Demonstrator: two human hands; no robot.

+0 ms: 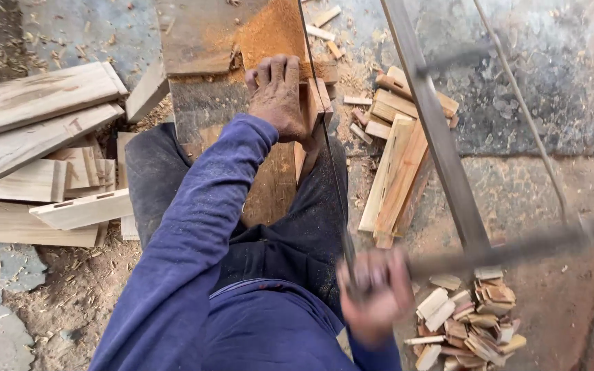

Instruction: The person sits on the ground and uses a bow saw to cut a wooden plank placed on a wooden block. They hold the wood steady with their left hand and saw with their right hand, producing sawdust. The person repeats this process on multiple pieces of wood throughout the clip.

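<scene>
My left hand (280,96) presses down on a reddish wooden piece (314,103) that rests on a wide board (214,62) dusted with orange sawdust. My right hand (374,292), blurred by motion, grips the end of a wooden-framed bow saw (441,151). The saw's thin blade (324,137) runs from that hand up past the right side of the held wood, right beside my left hand. My legs in dark trousers straddle the board.
Pale planks (36,144) lie stacked at the left. Cut wooden strips (397,158) lie at the right of the board, and a heap of small offcuts (469,323) sits on the ground near my right hand. Sawdust and chips cover the concrete floor.
</scene>
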